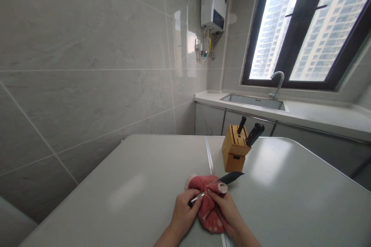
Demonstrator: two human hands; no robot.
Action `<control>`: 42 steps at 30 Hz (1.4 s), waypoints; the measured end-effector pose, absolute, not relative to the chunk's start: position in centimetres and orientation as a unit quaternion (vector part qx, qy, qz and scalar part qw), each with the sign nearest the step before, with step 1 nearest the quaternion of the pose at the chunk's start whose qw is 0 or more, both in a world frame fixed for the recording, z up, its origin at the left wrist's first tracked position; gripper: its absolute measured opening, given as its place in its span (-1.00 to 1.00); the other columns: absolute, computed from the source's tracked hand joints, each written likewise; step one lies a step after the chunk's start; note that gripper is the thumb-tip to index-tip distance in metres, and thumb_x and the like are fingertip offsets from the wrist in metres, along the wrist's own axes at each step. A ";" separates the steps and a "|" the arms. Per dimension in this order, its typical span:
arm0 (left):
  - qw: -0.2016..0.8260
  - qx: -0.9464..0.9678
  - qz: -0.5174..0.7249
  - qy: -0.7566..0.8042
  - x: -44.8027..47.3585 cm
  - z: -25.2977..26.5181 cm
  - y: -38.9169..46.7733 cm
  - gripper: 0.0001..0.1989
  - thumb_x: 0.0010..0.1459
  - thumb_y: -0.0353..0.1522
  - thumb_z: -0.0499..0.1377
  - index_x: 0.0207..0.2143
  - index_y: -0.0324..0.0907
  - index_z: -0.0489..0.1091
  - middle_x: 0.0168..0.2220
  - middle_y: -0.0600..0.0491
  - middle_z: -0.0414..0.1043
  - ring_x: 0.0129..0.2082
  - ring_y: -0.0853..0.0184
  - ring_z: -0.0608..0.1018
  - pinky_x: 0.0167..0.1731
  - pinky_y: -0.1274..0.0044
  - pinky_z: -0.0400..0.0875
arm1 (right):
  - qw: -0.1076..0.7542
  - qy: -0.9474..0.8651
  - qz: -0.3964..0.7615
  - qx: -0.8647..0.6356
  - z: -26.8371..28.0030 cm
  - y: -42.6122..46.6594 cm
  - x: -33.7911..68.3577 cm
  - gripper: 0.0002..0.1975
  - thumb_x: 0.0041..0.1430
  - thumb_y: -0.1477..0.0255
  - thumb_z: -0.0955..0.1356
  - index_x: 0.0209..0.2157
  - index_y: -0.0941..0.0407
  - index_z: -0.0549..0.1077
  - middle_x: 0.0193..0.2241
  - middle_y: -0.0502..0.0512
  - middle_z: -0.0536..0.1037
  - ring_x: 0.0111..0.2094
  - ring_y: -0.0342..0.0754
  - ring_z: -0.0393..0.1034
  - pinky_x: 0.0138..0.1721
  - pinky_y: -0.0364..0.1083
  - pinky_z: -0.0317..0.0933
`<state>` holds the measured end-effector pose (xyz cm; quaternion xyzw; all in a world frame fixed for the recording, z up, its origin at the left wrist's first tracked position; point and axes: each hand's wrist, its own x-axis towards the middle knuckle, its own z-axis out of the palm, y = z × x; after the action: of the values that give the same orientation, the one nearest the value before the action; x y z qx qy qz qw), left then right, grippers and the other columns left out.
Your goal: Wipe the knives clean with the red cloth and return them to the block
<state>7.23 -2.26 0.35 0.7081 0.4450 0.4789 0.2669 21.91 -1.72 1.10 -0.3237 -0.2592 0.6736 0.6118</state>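
My left hand (pixel 187 206) is closed around the dark handle of a kitchen knife (pixel 232 177). The blade points up and to the right, its tip close to the foot of the knife block. A red cloth (pixel 210 220) with pale spots is bunched beneath and around the knife. With its fingers closed, my right hand (pixel 227 208) pinches the cloth against the blade near the handle. Part of the blade is hidden by the cloth. Just beyond stands a wooden knife block (pixel 235 148) with two black-handled tools in it.
The pale table (pixel 153 162) has a metal seam running down its middle. Behind it a counter holds a sink (pixel 252 101) with a faucet (pixel 278 85), under a window. A tiled wall runs along the left, with a water heater (pixel 214 0) in the corner.
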 end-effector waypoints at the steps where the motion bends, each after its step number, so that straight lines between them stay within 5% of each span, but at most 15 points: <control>1: 0.270 0.702 0.484 0.448 7.2 0.4 -2.2 -0.75 0.15 -0.25 0.08 -0.34 -0.18 0.50 -0.38 -0.01 0.55 -0.38 0.30 0.53 -0.31 0.54 0.41 | 0.613 -0.259 0.674 -0.320 1.0 -1.7 22.0 -0.70 -0.21 0.53 0.51 -0.34 0.18 0.48 -0.41 0.09 0.60 -0.36 -0.02 0.49 -0.25 -0.07 0.35; 9: 0.271 0.634 0.542 0.480 6.9 0.6 -1.7 -0.72 0.14 -0.22 0.08 -0.35 -0.20 0.50 -0.35 -0.01 0.55 -0.34 0.26 0.54 -0.29 0.53 0.42 | 0.611 -0.239 0.693 -0.299 0.6 -1.4 22.1 -0.71 -0.19 0.54 0.50 -0.33 0.17 0.48 -0.36 0.10 0.61 -0.33 -0.03 0.51 -0.18 -0.06 0.35; 36: 0.273 0.726 0.458 0.434 7.3 0.5 -2.3 -0.85 0.12 -0.35 0.11 -0.35 -0.15 0.48 -0.38 0.05 0.53 -0.39 0.33 0.52 -0.32 0.57 0.37 | 0.588 -0.234 0.702 -0.327 0.3 -1.5 22.3 -0.65 -0.21 0.44 0.52 -0.31 0.19 0.45 -0.36 0.14 0.58 -0.29 0.02 0.48 -0.14 -0.01 0.30; 42: 0.276 0.704 0.483 0.441 7.1 0.2 -2.1 -0.75 0.01 -0.40 0.18 -0.19 -0.19 0.43 -0.41 0.05 0.52 -0.44 0.34 0.50 -0.37 0.56 0.38 | 0.585 -0.227 0.710 -0.320 0.7 -1.5 22.3 -0.59 -0.28 0.37 0.53 -0.31 0.20 0.47 -0.36 0.17 0.59 -0.27 0.13 0.49 -0.20 0.04 0.33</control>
<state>7.14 -2.07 0.16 0.7041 0.4415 0.4826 0.2764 22.27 -1.55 0.74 -0.3197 -0.2272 0.7100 0.5848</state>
